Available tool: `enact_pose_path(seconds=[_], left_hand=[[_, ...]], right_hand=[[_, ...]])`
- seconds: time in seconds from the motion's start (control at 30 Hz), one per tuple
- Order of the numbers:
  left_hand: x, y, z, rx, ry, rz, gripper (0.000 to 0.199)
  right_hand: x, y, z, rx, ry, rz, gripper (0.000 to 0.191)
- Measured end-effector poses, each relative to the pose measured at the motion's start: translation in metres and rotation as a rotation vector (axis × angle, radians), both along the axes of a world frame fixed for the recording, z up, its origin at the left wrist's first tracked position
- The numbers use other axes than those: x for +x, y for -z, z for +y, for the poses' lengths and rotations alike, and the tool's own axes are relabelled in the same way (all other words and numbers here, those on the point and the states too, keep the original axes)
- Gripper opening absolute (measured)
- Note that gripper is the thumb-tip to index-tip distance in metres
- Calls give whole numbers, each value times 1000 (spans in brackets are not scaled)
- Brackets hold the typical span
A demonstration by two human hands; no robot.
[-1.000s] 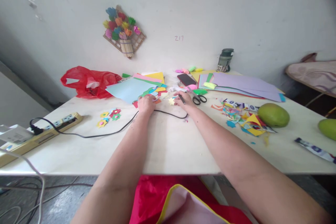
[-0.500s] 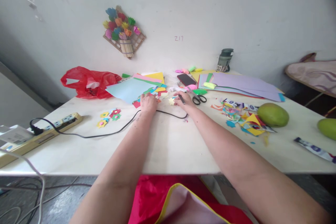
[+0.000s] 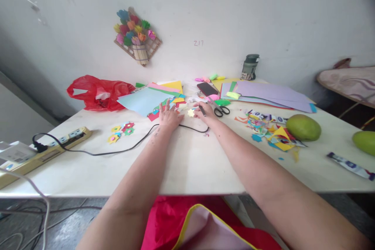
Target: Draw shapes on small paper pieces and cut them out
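Since the earlier frame, the left hand (image 3: 169, 119) had spread its fingers by cut paper (image 3: 154, 116); the right hand (image 3: 207, 112) pinched a pen (image 3: 202, 110) beside a star (image 3: 190, 113), mid-frame, apparently unlayered, while layered flowers (image 3: 112, 139) lay finished-looking at left.

A crinkled, glossy red plastic bag (image 3: 99, 93), matt paper sheets (image 3: 266, 93) and smooth-skinned green fruit (image 3: 304, 127) on a smooth worktop (image 3: 199, 164).

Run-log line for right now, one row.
left hand: open, by coloured cutouts | right hand: holding dark pen, at pale star | scissors: beside right hand
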State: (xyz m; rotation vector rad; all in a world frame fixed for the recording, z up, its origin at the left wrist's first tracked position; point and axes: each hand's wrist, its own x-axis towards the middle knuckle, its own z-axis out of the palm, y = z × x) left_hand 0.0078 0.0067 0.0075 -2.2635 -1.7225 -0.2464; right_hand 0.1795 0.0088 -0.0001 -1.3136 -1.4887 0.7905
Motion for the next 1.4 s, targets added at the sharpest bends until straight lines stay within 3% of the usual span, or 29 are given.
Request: enact_pose_path(seconds=[0.17, 0.4, 0.5, 0.67, 0.8, 1.07, 1.27, 1.4], left_hand=[[1, -6, -9, -78, 41, 27, 44], [3, -16, -18, -369, 139, -60, 52], [2, -15, -17, -292, 163, -145, 46], [4, -6, -8, -40, 46, -237, 32], [15, 2, -2, 5, -28, -272, 38], [22, -3, -2, -124, -113, -368, 23], [8, -5, -1, -79, -251, -656, 17], [5, 0, 5, -42, -193, -855, 19]], right_hand=[[-1, 2, 3, -29, 18, 67, 21], [1, 7, 6, -23, 49, 255, 21], [3, 12, 13, -29, 53, 289, 22], [3, 18, 21, -26, 51, 271, 23], [1, 15, 18, -47, 46, 267, 22], [3, 1, 6, 59, 61, -64, 24], [3, -5, 1, 32, 103, -257, 28], [-4, -4, -2, 56, 101, -384, 27]])
